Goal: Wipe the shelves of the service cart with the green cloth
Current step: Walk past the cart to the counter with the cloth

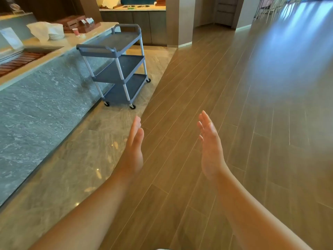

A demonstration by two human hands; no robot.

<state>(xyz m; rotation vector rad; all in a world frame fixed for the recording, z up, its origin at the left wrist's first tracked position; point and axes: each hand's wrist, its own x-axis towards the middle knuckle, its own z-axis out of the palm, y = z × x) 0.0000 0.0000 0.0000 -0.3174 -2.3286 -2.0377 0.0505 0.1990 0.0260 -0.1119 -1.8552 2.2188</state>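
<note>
Head-worn camera view, looking forward and down. Two bare forearms reach out from the bottom edge over the floor (243, 109). The left hand (134, 148) is held edge-on, fingers straight and together, thumb on top; it holds nothing and touches nothing. The right hand (211, 147) is opened flat with the palm turned toward the left hand, fingers straight and slightly fanned, likewise holding and touching nothing. The two hands are apart, with wood-look planks showing between them. The cart (117, 42), grey with three shelves, pale uprights and small wheels, stands ahead and to the left, well apart from both hands, on a strip of stone-look tile just beside a long counter (45, 101) with a grey marbled front. All three shelves look bare. On the countertop behind the cart sit a stack of white plates (56, 35), partly draped in white wrapping, and a small red cup (75, 31). On a far counter at the top lies a small green spot (131, 8), too small to identify.
</note>
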